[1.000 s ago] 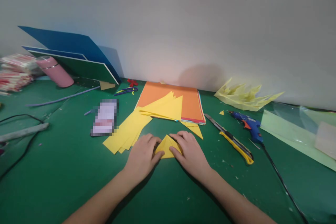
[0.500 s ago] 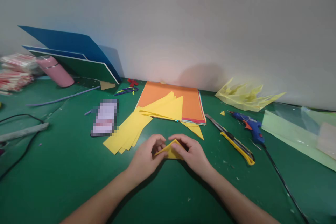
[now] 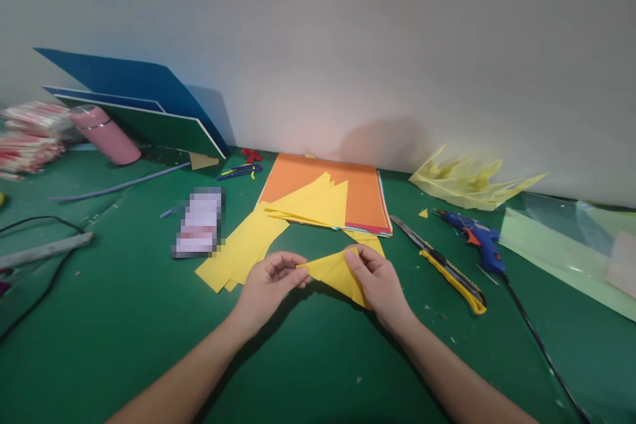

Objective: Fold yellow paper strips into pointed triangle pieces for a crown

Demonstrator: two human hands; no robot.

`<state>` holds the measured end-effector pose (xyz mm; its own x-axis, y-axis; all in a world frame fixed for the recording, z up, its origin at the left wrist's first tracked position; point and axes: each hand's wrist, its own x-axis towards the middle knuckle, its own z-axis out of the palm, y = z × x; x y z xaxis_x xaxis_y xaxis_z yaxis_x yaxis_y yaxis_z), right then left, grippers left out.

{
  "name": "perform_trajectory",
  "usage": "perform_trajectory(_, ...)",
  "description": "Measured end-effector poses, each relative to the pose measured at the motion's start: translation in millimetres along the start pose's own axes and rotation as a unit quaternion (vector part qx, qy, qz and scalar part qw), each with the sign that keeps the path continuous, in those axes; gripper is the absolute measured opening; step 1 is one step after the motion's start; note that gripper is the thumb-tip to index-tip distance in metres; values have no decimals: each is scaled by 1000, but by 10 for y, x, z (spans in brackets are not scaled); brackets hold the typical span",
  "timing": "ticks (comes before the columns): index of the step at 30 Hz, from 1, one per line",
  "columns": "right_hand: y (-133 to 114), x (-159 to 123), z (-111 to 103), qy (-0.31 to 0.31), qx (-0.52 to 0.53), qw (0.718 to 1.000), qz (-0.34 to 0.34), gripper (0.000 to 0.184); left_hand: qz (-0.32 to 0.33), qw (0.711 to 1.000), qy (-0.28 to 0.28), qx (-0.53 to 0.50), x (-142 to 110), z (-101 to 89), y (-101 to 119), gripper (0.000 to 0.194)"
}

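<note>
A folded piece of yellow paper (image 3: 334, 274), roughly triangular with creases, is held between my two hands just above the green table. My left hand (image 3: 272, 286) pinches its pointed left corner between thumb and fingers. My right hand (image 3: 377, 278) grips the other end, thumb on the near face and fingers behind. Beyond them, yellow paper strips (image 3: 238, 248) lie fanned out. Several yellow folded triangles (image 3: 318, 202) rest on a stack of coloured paper (image 3: 362, 195) with an orange sheet on top.
To the right lie a yellow utility knife (image 3: 442, 268) and a blue glue gun (image 3: 479, 238) with its cord. A pale yellow spiky paper piece (image 3: 472, 182) stands by the wall. On the left are a blurred-out phone (image 3: 199, 222), a pink bottle (image 3: 106, 136) and leaning boards (image 3: 144, 126).
The folded yellow paper has been lifted and turned, and more of it shows. My hands have moved apart, the right one shifting to the right, the left to its pointed corner.
</note>
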<state>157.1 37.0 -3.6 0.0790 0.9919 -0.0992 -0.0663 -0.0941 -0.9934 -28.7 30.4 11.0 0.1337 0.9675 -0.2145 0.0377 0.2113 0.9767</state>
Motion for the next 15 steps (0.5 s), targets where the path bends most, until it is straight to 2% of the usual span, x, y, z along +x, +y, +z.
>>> perform_trajectory(6, 13, 6, -17, -7, -8, 1000, -5, 48, -33, 999, 15, -41, 24, -6, 3, 34)
perform_trajectory(15, 10, 22, -31, -20, -13, 1000, -7, 48, -41, 999, 15, -18, 11, -11, 15, 30)
